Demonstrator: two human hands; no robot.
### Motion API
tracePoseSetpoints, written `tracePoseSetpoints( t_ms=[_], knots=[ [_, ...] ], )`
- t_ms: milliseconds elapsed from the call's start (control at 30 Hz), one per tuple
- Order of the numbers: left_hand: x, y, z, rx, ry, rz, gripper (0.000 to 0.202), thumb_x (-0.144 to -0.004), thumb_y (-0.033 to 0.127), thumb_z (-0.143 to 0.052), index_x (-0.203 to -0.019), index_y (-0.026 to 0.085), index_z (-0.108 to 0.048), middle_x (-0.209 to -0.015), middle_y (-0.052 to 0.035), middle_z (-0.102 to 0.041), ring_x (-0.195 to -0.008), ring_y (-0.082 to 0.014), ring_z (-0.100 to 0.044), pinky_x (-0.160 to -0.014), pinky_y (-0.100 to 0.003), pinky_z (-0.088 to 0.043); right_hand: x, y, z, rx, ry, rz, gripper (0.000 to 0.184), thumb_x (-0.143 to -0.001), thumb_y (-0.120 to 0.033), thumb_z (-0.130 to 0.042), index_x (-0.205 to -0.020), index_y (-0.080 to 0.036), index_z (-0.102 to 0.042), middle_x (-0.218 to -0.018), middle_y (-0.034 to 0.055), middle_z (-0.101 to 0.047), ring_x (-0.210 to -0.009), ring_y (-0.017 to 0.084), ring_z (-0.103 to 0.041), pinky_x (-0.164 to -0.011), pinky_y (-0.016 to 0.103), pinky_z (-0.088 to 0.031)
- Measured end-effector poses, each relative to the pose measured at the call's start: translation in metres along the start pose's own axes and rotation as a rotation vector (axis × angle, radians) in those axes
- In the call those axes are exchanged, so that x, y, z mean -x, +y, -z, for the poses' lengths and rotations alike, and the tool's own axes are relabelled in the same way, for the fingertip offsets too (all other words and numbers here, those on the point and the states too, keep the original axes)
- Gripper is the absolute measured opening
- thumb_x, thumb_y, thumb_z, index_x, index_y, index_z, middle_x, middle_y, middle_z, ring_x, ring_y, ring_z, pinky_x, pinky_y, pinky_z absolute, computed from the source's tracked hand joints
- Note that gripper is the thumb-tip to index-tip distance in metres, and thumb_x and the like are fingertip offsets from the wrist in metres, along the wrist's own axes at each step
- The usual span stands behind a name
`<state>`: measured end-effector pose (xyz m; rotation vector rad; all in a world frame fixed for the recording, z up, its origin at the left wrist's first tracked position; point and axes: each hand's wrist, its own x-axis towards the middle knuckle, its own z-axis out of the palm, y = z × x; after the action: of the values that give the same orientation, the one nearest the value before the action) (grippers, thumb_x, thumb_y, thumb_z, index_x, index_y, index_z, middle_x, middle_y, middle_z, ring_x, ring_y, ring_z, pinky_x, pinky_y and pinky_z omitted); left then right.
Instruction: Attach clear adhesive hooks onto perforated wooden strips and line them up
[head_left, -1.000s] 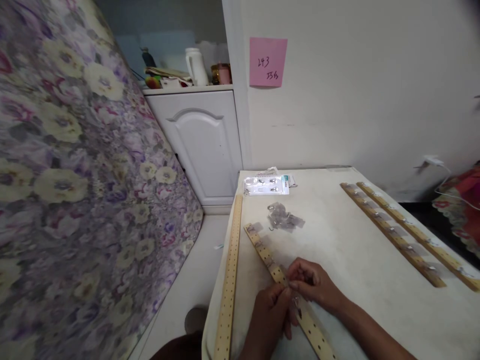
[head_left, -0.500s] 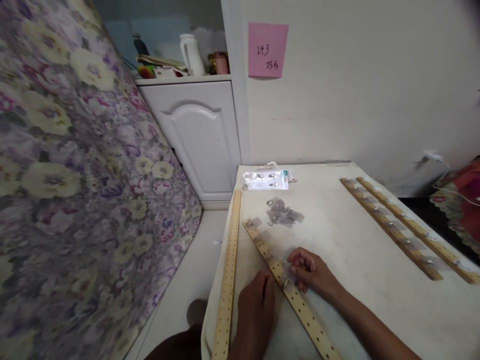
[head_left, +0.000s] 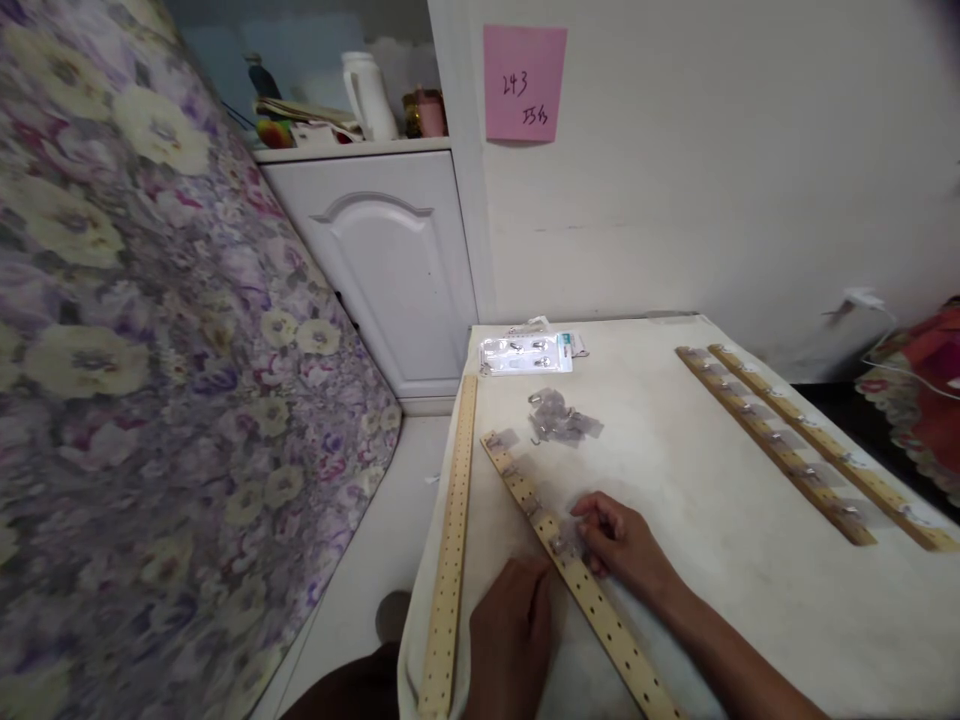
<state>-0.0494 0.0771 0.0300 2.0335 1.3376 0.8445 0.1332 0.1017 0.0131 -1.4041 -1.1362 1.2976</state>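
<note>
A perforated wooden strip (head_left: pixel 581 590) lies slanted on the white table (head_left: pixel 712 500), with clear stick-on hooks fixed along its upper part. My right hand (head_left: pixel 619 545) rests on the table at the strip's right side, fingers curled and fingertips pressing a clear hook onto the strip. My left hand (head_left: pixel 510 630) lies on the table just left of the strip, fingers bent loosely, with nothing seen in it. A small pile of loose clear hooks (head_left: pixel 562 420) sits beyond the strip.
A second bare strip (head_left: pixel 450 540) lies along the table's left edge. Two strips (head_left: pixel 795 450) with hooks lie at the right. A hook packet (head_left: pixel 525 353) sits at the far edge. A floral mattress (head_left: pixel 150 350) leans at left, beside a white cabinet (head_left: pixel 390 260); a pink note (head_left: pixel 523 82) hangs on the wall.
My left hand has let go of the strip and drawn back to the table on its left. My right hand has settled onto the strip, pressing the hook down. The view tilted up slightly.
</note>
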Motion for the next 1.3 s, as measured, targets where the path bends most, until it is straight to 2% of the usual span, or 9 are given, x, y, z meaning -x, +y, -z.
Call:
tracePoseSetpoints(
  t_ms=[433,900,1300],
  knots=[
    [0.011,-0.011,-0.015,-0.414,0.053,-0.255,0.03,-0.088,0.018,-0.042,-0.113,0.023,-0.058,-0.08,-0.0025,-0.066,-0.069,-0.0128,-0.063,-0.06,-0.021,-0.049,0.001,-0.001,-0.001,0.052,-0.016,0.02,0.008,-0.077,-0.025,-0.054,-0.083,-0.021,-0.054,-0.053,-0.0091,-0.047,-0.036,0.006,-0.045,-0.037,0.018,-0.035],
    [0.012,-0.014,-0.021,-0.58,-0.024,-0.231,0.038,-0.085,0.014,-0.042,-0.12,0.023,-0.053,-0.085,-0.0034,-0.066,-0.074,-0.0163,-0.062,-0.061,-0.025,-0.048,0.0,-0.002,-0.001,0.046,-0.022,0.024,0.009,-0.077,-0.027,-0.056,-0.082,-0.02,-0.055,-0.054,-0.0089,-0.045,-0.036,0.006,-0.043,-0.037,0.019,-0.034],
    [0.014,-0.015,-0.027,-0.574,0.036,-0.219,0.037,-0.085,0.013,-0.041,-0.118,0.024,-0.053,-0.082,-0.0037,-0.065,-0.071,-0.0164,-0.06,-0.06,-0.026,-0.046,0.001,-0.003,0.001,0.109,-0.006,0.045,0.007,-0.076,-0.025,-0.057,-0.081,-0.021,-0.057,-0.053,-0.008,-0.046,-0.041,0.007,-0.042,-0.041,0.02,-0.033]
  ],
)
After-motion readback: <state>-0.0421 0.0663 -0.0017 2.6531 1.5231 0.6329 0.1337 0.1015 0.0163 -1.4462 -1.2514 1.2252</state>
